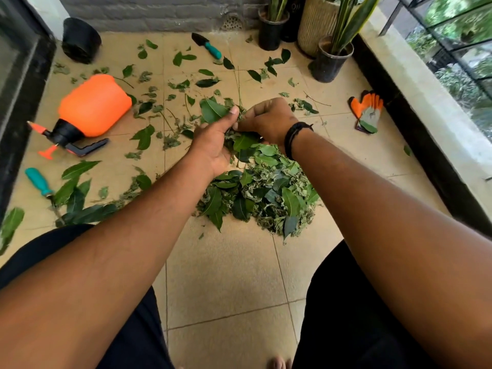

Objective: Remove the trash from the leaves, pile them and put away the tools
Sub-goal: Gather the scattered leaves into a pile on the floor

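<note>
My left hand (213,145) pinches a bunch of leaves (213,110) under the thumb; my right hand (266,121) curls its fingers round the same bunch, just above the pile (261,193). I judge piling is underway. Next: drop these, then gather the scattered leaves (143,137) near the sprayer (90,107).

Bare tiles (229,275) before leaf pile (262,198); sprayer (93,105) left.
</note>
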`<state>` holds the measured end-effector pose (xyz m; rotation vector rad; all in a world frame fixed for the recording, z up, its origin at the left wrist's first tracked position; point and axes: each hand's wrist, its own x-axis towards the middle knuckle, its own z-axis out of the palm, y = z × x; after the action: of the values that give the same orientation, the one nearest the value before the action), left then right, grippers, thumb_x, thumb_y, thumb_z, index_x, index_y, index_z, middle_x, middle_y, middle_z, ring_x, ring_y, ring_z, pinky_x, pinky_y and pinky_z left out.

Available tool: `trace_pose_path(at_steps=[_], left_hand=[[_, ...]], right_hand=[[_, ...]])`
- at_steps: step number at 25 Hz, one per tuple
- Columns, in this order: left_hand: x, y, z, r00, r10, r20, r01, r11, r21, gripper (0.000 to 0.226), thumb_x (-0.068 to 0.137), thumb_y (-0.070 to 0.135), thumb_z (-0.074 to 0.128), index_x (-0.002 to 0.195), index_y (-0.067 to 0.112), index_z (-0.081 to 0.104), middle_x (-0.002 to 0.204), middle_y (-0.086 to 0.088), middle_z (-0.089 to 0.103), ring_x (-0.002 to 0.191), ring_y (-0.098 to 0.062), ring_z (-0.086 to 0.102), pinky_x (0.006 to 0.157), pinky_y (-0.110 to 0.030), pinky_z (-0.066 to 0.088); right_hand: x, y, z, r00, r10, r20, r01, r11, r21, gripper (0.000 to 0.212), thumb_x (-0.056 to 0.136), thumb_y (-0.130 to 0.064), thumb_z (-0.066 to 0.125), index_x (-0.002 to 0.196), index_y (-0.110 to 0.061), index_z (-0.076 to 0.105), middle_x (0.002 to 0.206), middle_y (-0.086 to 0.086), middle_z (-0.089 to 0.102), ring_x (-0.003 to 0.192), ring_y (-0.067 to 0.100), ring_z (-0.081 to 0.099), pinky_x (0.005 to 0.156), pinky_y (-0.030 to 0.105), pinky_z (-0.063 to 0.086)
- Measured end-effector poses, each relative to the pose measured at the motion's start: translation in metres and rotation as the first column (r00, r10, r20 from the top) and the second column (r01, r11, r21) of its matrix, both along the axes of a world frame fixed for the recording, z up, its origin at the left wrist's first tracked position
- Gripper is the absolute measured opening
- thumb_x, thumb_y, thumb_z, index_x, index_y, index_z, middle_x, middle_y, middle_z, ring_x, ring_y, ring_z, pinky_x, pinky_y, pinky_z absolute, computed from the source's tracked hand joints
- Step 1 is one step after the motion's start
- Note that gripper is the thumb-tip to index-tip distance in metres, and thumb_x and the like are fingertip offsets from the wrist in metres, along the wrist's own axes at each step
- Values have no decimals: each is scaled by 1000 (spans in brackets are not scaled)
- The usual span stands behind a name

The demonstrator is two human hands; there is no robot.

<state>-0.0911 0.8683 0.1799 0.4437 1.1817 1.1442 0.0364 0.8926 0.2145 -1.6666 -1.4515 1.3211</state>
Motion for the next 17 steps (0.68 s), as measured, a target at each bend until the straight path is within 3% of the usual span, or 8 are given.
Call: trace_pose_path(at_steps=[3, 5, 6, 8, 9, 13, 15, 17], left_hand=[[-9, 12, -21, 993, 115, -8, -115, 992, -47, 81, 57, 33, 95, 127, 8, 64, 117, -17, 73, 106, -36, 71, 82, -55, 61], [-21, 29, -46, 978, 203, -37, -205, 976, -67, 100, 30, 43, 102, 118, 15, 66, 113, -12, 74, 106, -34, 71, 87, -61, 57], [-23, 28, -41, 960, 266, -83, -270, 962, -47, 85, 37, 43, 103, 109, 16, 66, 109, -9, 75, 104, -32, 71, 89, -59, 56], [-24, 12, -12, 926, 331, -182, -337, 942, 2, 36, 72, 28, 92, 89, 19, 62, 96, -4, 73, 93, -23, 70, 90, -47, 58], [-22, 7, -2, 910, 349, -221, -352, 936, 29, 26, 81, 22, 85, 83, 21, 59, 89, 1, 70, 85, -15, 68, 85, -38, 59], [-23, 4, 2, 883, 382, -272, -376, 923, 78, 30, 89, 20, 78, 76, 25, 51, 78, 12, 58, 68, 3, 53, 53, -10, 41], [-26, 3, -3, 892, 373, -257, -376, 926, 39, 30, 91, 24, 76, 78, 25, 49, 80, 12, 56, 68, 3, 51, 48, -8, 36], [-27, 0, -7, 887, 364, -284, -374, 927, 20, 23, 92, 29, 74, 83, 23, 53, 83, 9, 58, 73, -2, 55, 53, -12, 40]], right_hand=[[6, 2, -3, 997, -68, 45, 67, 998, 19, 18, 86, -23, 79, 89, -5, 75, 77, 1, 70, 54, 2, 58, 46, 17, 45], [15, 9, -12, 976, -185, 115, 174, 979, 104, 21, 86, -30, 76, 89, -9, 73, 82, 0, 71, 69, 9, 62, 64, 27, 55], [20, 11, -18, 956, -229, 184, 201, 966, 160, 19, 87, -31, 75, 89, -12, 73, 86, 1, 72, 77, 12, 64, 74, 32, 58], [26, 11, -33, 918, -238, 316, 173, 960, 221, 8, 90, -25, 70, 89, -17, 70, 92, 1, 72, 88, 16, 67, 84, 36, 59], [27, 10, -42, 903, -213, 372, 138, 966, 220, 5, 92, -21, 67, 89, -18, 70, 94, 2, 72, 90, 18, 67, 86, 38, 59], [14, 4, -85, 812, -110, 573, 60, 993, 105, 16, 99, -13, 54, 89, -12, 67, 98, 10, 71, 88, 22, 68, 85, 40, 61], [-4, -5, -110, 804, -67, 591, 82, 997, 2, 13, 99, -11, 55, 96, -10, 67, 102, 11, 70, 90, 23, 66, 87, 40, 60], [-28, -22, -139, 781, 24, 624, -10, 1000, -25, 19, 96, -15, 59, 112, -12, 68, 113, 12, 68, 102, 26, 63, 92, 43, 57]])
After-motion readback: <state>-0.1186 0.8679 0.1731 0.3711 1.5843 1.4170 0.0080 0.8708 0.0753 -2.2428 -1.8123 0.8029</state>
